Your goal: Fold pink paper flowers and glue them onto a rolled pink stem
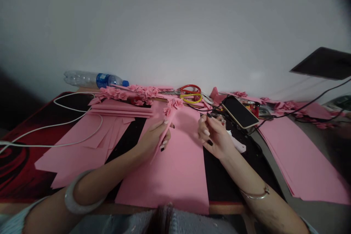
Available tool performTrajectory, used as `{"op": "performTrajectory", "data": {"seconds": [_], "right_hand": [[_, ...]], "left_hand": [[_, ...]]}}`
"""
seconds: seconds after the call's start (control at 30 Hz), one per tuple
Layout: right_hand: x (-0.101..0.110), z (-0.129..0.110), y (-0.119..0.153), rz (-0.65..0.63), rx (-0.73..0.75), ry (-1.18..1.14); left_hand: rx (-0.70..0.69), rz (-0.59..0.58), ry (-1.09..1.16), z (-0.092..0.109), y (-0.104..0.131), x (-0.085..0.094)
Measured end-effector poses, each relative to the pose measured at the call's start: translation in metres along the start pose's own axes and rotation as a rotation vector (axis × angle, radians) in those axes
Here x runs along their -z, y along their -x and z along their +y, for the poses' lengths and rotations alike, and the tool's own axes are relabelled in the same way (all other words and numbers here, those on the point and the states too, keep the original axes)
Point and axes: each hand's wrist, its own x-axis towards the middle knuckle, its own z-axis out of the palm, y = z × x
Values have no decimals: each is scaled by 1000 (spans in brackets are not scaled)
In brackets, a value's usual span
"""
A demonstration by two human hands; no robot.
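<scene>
My left hand [156, 137] is closed around the stem of a pink paper flower [168, 109], a thin rolled stick with small folded blossoms at its upper end. The stem tilts, its lower end pointing down and left. To the right, my right hand [213, 134] is held apart from the flower, its fingers curled in and the thumb near the index fingertip. Whether anything small sits between those fingers I cannot make out. Beneath both hands lies a large pink paper sheet [167, 182], reaching the table's front edge.
Cut pink paper [79, 142] and rolled paper sticks [120, 110] lie left. Finished paper blossoms [145, 91], scissors [190, 93] and a plastic bottle [87, 78] line the wall. Right are a phone [240, 111], a paper stack [301, 164] and cables; a white cable [35, 131] crosses left.
</scene>
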Motion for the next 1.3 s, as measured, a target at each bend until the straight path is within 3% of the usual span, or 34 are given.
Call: {"op": "performTrajectory", "data": {"seconds": [0.23, 0.37, 0.7, 0.97, 1.3], "right_hand": [[-2, 9, 1, -47, -188, 117], [2, 12, -1, -11, -196, 224], [12, -26, -1, -66, -189, 275], [12, -51, 3, -27, -166, 544], [7, -54, -8, 10, -167, 651]], "left_hand": [[-11, -48, -68, -3, 0, 1], [-43, -56, -131, -4, -1, 2], [-65, -61, -153, -4, -1, 4], [-52, -23, -113, -1, -1, 1], [-49, -5, -66, 1, 1, -1]]}}
